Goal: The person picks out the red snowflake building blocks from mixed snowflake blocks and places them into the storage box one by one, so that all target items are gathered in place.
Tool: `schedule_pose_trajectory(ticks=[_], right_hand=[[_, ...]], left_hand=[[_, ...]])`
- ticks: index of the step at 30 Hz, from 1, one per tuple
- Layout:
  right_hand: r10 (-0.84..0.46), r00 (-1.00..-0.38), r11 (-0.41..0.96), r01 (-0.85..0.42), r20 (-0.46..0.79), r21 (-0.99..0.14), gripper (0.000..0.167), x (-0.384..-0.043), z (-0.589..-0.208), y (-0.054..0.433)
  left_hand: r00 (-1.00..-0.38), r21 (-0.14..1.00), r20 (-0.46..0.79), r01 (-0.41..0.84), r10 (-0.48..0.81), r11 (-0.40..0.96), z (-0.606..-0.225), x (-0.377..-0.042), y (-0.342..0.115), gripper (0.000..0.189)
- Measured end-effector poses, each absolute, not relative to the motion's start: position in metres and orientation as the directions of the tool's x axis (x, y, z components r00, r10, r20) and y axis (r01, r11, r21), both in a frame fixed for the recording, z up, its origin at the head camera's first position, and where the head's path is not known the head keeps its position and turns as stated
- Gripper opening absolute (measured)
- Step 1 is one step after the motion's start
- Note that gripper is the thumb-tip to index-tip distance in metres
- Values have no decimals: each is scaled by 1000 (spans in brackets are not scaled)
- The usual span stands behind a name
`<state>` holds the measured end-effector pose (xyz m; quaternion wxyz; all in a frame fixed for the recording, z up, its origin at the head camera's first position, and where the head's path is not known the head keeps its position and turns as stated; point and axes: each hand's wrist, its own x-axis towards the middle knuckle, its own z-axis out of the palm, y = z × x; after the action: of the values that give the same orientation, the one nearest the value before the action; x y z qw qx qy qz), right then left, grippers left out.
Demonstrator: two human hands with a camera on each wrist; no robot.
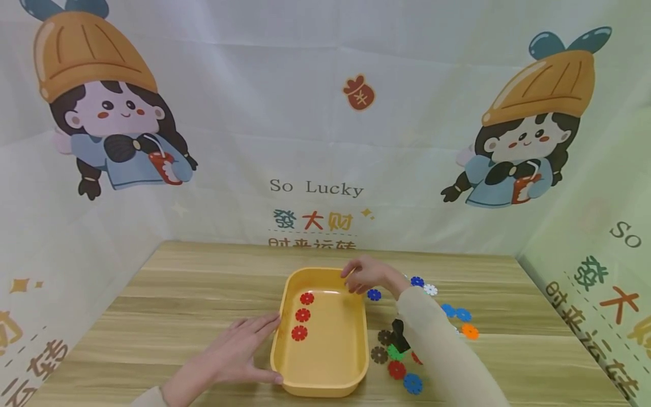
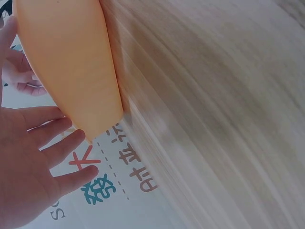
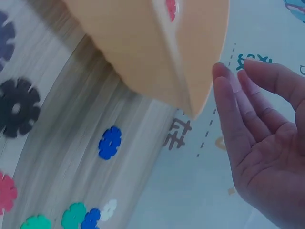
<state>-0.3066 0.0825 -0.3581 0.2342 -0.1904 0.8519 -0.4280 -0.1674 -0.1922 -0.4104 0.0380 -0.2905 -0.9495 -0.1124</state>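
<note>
A yellow-orange plastic tray (image 1: 333, 353) stands on the table, with three red snowflake discs (image 1: 302, 315) in a column along its inner left side. My left hand (image 1: 236, 351) rests against the tray's left side, thumb at the near left corner and fingers extended along the wall. In the left wrist view those fingers (image 2: 71, 125) lie straight and spread at the tray's edge. Over the far right corner is my right hand (image 1: 370, 275), its fingers loosely bent; the right wrist view shows the fingertips (image 3: 223, 76) by the rim, with no piece visible between them.
Right of the tray lie loose snowflake discs: a blue one (image 1: 373, 294), a white one (image 1: 430, 289), an orange one (image 1: 470, 331), brown ones (image 1: 379, 355), a red one (image 1: 396, 370) and others. My right forearm covers some. A printed cloth (image 1: 315, 141) hangs behind the wooden table (image 1: 203, 282).
</note>
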Motion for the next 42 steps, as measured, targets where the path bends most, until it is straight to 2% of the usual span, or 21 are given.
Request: schedule_pose_trajectory(ticks=[8,19,30,42], right_hand=[[-603,-784,468,-196,-149,-862,29,-305,-364,106],[-628,-773,455,-270,-91,-849,27,-300,-378,142],[-618,-775,515,-273,-132,-812,34,-288,-399,176],[-668,-736,481,-309,-114,-821,37,-274,-422,209]], left_hand=[[-830,196,127,558,543,807,-410,-167,-192,97],[-831,198,129,556,541,807,-412,-168,-192,97],[-834,210,124,552,538,807,-412,-168,-192,97],[-836,213,114,548,537,809,-410,-167,-192,97]])
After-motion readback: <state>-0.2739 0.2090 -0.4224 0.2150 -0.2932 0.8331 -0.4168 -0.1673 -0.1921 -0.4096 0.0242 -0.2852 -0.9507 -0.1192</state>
